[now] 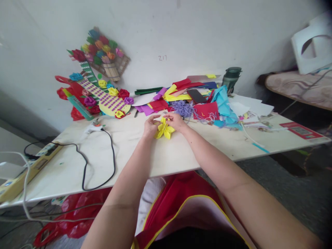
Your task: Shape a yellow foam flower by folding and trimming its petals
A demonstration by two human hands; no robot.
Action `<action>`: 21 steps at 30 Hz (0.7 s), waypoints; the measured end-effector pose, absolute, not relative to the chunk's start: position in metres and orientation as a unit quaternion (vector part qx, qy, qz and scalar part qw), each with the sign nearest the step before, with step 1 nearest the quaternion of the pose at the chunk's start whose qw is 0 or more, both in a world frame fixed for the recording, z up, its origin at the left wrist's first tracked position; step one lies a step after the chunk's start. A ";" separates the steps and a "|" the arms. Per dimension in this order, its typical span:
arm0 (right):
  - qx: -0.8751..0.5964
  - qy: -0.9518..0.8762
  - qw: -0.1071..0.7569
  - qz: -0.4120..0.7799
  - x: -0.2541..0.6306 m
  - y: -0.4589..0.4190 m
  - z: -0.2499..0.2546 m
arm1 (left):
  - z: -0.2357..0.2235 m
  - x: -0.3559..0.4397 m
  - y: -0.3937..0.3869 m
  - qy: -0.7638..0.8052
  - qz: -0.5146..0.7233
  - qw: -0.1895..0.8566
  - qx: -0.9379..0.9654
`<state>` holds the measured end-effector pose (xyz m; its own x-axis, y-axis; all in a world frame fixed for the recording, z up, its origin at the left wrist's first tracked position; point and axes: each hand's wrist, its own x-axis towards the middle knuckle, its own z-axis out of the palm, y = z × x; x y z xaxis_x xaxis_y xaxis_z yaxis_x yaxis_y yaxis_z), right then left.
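Nearest: red apron (178, 197) over the lap, below the near edge of the desk (135, 155). Black cord (85, 160) looped on the desk, left of the forearms.

Yellow flower (166, 130) between the two hands, middle of the desk's width, its near petals reaching toward the person. Petals fan out all round; no clear long axis, spread a little wider left to right. Neither hand nearer: both touch it. From the left hand (149, 127) the flower lies to the right; from the right hand (176, 121), to the left and slightly near.

Left hand: fingers bent, closed in on the flower's left side. Right hand: thumb and fingers pinched together at its far right part, little gap. Exact fingertip contact too small to tell.

Just beyond the hands, to the right: purple yarn (183, 108) in a tangle, red sheet (204, 111) beside it. Farther: dark phone (196, 96) among coloured strips. Far right: green bottle (230, 79), upright, near the wall (186, 38). Far left: guitar shape with paper flowers (102, 97), tilted.
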<state>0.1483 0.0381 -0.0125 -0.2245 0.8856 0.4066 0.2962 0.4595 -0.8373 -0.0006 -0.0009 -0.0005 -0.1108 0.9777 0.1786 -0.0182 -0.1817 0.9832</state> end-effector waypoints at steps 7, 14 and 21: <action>-0.451 -0.708 0.467 0.278 0.149 0.041 -0.015 | 0.005 0.004 -0.004 0.492 0.575 0.424 0.497; -0.482 -0.701 0.454 0.265 0.148 0.038 -0.013 | 0.005 0.004 -0.005 0.494 0.579 0.415 0.499; -0.498 -0.703 0.450 0.235 0.148 0.036 -0.011 | 0.002 0.003 -0.002 0.493 0.584 0.406 0.500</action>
<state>0.1476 0.0363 -0.0111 -0.0987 0.9120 0.3982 0.4884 0.3930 -0.7791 0.0034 -0.0020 0.0025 -0.1698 0.9681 0.1841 0.0190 -0.1836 0.9828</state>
